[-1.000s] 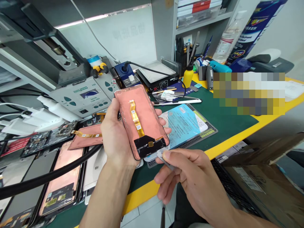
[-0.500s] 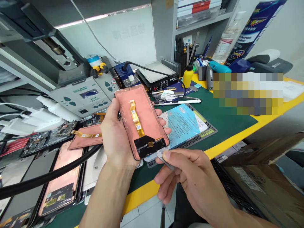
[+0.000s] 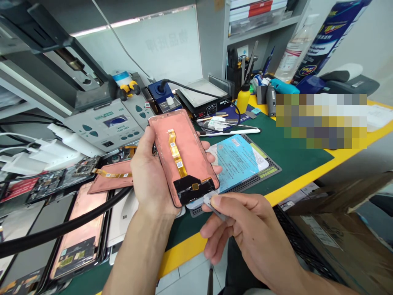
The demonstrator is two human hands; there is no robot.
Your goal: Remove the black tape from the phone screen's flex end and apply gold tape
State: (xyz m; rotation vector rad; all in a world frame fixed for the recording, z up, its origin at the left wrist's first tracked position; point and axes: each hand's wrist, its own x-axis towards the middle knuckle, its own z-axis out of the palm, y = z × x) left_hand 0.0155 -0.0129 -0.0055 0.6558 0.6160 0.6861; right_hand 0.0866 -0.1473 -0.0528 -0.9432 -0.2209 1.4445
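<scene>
Head view: left hand (image 3: 150,176) fingers curled around copper-backed phone display panel (image 3: 192,162); right hand (image 3: 248,231) fingers clamped on thin grey strip (image 3: 214,207).

Phone repair workshop: display panel (image 3: 187,151), soldering station (image 3: 162,95)

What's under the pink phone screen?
The left hand holds the phone screen up, with a green work mat below. Whatever lies straight beneath is covered by the screen, so it cannot be seen.

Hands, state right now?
Left hand: closed, holding a phone display panel.
Right hand: closed, pinching a thin flat grey piece.
</scene>
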